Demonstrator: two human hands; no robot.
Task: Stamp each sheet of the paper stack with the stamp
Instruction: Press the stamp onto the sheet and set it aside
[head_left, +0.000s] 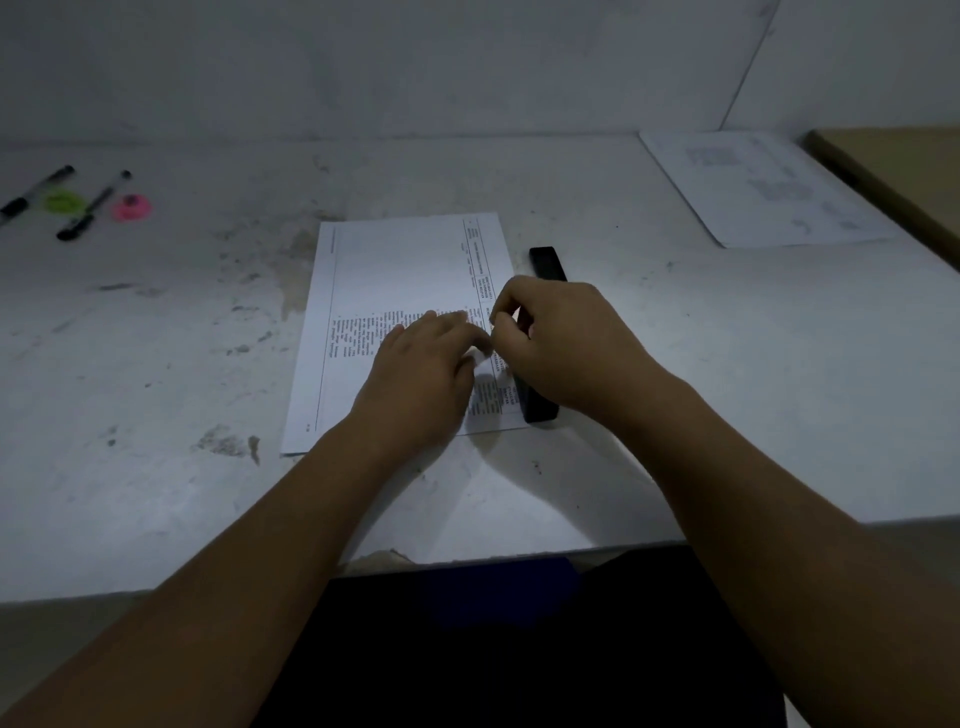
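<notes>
Table (156, 364), middle: stack (405, 270) of printed sheets. We note the left hand (421, 364) flat on it, fingers straight and close together. Right hand (561, 343) — fingers curled, thumb and forefinger pinching the top sheet at the stack's right edge. Stamp (546, 262), black, lies just beside that edge, partly under the right hand. Far left corner — two pens (93, 205). Far right corner: a loose sheet (763, 192).

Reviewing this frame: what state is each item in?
paper stack: flat on table, print up.
stamp: lying beside stack's right edge, unheld.
left hand: fingers straight, pressing the paper stack.
right hand: fingers curled, pinching the paper stack's right edge.
pens: lying at far left, untouched.
loose sheet: flat at far right.
</notes>
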